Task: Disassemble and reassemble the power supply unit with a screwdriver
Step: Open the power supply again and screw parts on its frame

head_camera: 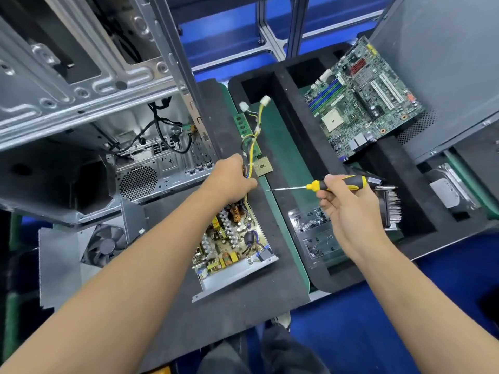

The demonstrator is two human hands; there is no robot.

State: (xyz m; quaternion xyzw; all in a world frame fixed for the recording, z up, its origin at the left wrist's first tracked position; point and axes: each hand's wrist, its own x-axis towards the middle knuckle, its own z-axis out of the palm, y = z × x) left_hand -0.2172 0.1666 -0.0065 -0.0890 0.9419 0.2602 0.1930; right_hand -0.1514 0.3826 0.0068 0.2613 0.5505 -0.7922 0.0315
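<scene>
Open power supply unit (232,244) lying on dark mat (270,287), cover off, circuit board w/ coils and capacitors exposed, metal base tray showing along near edge. Left hand (232,176) at far end of unit, fingers curled round the wire bundle (252,141) where it leaves the board; yellow/black wires run up and away to white connectors (266,99) lying over green mat (280,147). Right hand (348,206) gripping screwdriver (334,184) by its yellow/black handle, thumb and fingers wrapped round it, shaft roughly level, tip pointing left toward left hand but apart from it (not touching unit or any screw). Removed grey cover (58,265) w/ fan (106,244) lying left of unit, just beside it. Bare PC case (81,90) far left, side open, cables hanging inside. CPU chip (262,166) on green mat just past left hand, RAM stick (243,126) beyond it under the wires. Black foam tray (302,147) on right holds motherboard (361,101) in far compartment; clear screw box (310,220) and finned heatsink (391,209) under/behind right hand. Drive (448,193) far right.
</scene>
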